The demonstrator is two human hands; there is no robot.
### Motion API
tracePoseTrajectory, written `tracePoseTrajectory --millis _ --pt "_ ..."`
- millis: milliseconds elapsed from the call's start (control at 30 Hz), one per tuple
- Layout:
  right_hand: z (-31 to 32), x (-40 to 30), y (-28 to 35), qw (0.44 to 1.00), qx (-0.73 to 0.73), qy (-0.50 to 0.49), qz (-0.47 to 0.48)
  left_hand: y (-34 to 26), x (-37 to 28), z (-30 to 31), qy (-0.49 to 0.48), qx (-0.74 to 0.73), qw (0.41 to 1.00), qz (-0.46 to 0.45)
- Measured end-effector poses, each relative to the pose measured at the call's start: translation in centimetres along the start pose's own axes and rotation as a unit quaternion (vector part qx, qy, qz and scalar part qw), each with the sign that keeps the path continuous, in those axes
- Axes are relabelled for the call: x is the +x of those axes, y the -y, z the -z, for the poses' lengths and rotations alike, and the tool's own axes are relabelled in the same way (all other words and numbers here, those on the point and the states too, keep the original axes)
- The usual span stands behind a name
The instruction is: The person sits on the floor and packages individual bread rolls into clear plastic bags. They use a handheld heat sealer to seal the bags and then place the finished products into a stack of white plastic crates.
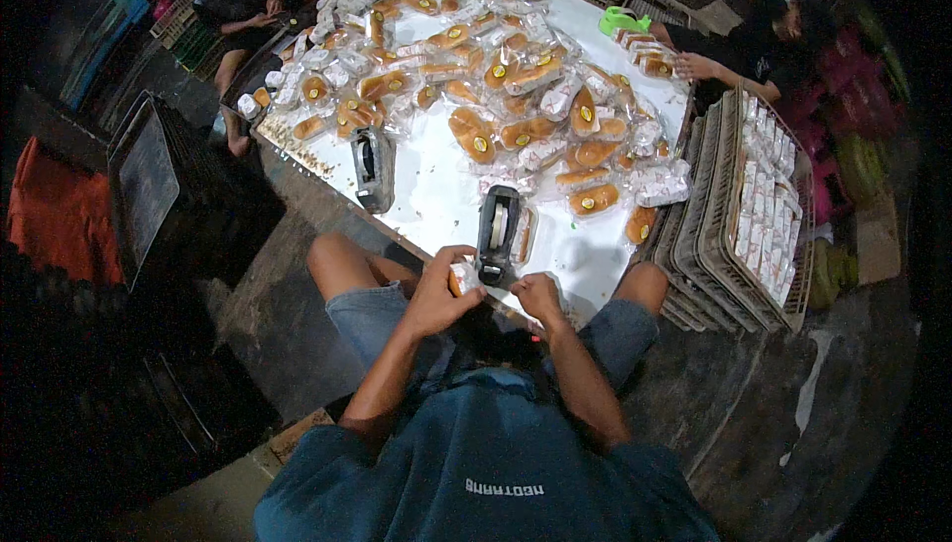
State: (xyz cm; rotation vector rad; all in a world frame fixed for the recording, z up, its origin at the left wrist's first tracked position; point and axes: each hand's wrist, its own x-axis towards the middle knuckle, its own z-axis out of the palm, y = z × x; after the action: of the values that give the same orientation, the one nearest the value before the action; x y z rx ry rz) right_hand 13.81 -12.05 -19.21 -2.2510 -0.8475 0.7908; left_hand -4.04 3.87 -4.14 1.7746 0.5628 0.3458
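My left hand [442, 298] holds a plastic-wrapped bread roll [464, 278] at the near edge of the white table [439, 203]. Just beyond it stands a black tape dispenser [500, 233] with a roll of tape in it. To the right of the dispenser's near end is my right hand [538, 296], its fingers curled; whether they pinch something small is unclear. A wrapped roll [525, 237] lies close against the dispenser's right side. Farther left on the table rests a second tape dispenser [372, 170]. Many bagged bread rolls [470, 134] are heaped over the middle and far part.
Stacked plastic crates [714, 222] stand at the table's right, the outermost holding wrapped packs [766, 200]. A person [766, 44] at the far right touches a row of rolls [647, 55] near a green object [623, 20]. Another person [245, 14] sits far left. Dark trays [149, 185] stand left.
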Motion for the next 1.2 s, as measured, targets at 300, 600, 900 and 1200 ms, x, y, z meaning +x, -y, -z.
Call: tracePoseTrajectory --millis 300,600,900,1200 --pt "13.8 -5.8 15.8 0.93 0.213 0.276 0.119 -0.8 0.5 -0.8 0.106 0.065 0.992 0.022" --pt "3.3 -4.6 6.2 0.808 0.519 0.233 0.153 -0.9 -0.7 -4.4 0.165 -0.375 0.912 0.034" --pt "6.8 2.3 3.7 0.953 0.075 -0.293 0.022 2.7 16.7 -3.2 -0.156 0.06 0.986 -0.029" --pt "3.0 3.1 1.0 0.998 0.019 -0.044 0.026 17.6 32.0 0.2 -0.274 0.094 0.934 0.209"
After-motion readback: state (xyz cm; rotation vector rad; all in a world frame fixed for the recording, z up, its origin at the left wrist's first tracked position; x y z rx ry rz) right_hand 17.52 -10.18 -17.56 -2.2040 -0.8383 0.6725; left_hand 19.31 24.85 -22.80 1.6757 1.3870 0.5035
